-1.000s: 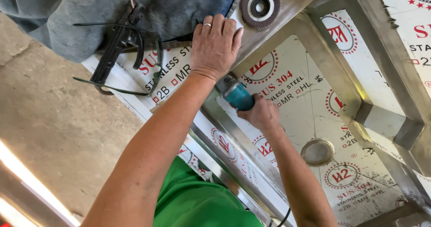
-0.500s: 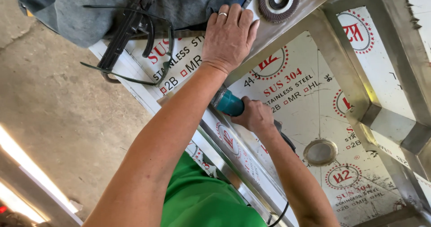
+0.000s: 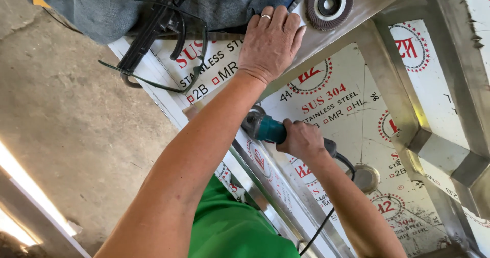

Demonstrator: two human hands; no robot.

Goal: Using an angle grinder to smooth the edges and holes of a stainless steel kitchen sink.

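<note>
My left hand [image 3: 270,46], with a ring on one finger, lies flat on the rim of a stainless steel sink [image 3: 357,59], fingers spread. My right hand [image 3: 302,139] grips a teal and grey angle grinder [image 3: 265,128] inside the basin. Its head is pressed against the basin's near wall, partly hidden behind my left forearm. The basin's surfaces [image 3: 352,110] are covered in white protective film with red and black print. The grinder's black cord [image 3: 321,227] trails down towards my green shirt.
A round drain hole [image 3: 366,178] sits in the basin floor by my right forearm. A flap disc [image 3: 329,4] lies on the rim past my left hand. Black safety glasses [image 3: 176,59] and a grey cloth [image 3: 102,3] rest to the left. Concrete floor [image 3: 61,125] lies beyond the sink's edge.
The view has shifted a little, so the sink and hands sit further right and higher. Both hands keep their places, the left on the rim, the right on the grinder.
</note>
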